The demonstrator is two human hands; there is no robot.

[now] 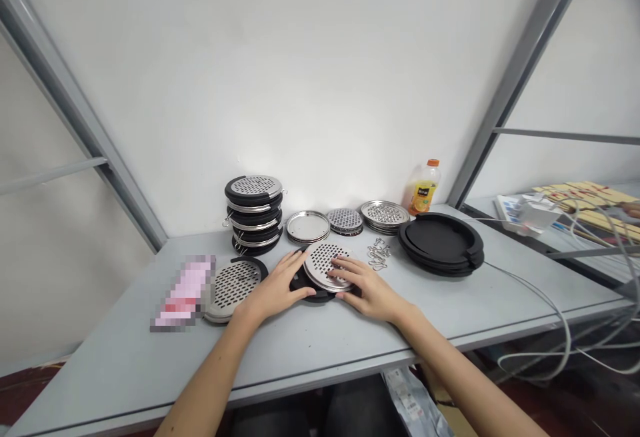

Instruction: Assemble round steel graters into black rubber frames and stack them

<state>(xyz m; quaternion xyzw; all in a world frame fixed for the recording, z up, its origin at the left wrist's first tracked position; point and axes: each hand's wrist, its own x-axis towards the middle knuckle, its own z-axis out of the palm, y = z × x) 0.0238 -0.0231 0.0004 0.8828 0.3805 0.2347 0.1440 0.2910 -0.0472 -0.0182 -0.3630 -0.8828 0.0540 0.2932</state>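
A round metal grater disc [323,267] with rows of slots lies slightly off-centre on a black round base [320,296] at the middle of the table. My left hand [280,285] grips the left side of the base, its thumb along the front rim and its fingers partly hidden behind. On the right, my right hand [367,287] has its fingers spread over the disc's top, with the thumb at its front edge. Close to my left wrist lies another grater disc [235,289] in a black holder. Several small wire clips [379,254] lie loose beyond my right hand.
Behind stand stacked black-and-metal graters [254,214], metal rings [308,225], dark perforated discs [345,219] and silver grater discs [385,214]. Black bases [440,244] and a juice bottle [424,190] are at right. A blurred pink item [185,290] lies left; a cable [540,297] crosses the right edge.
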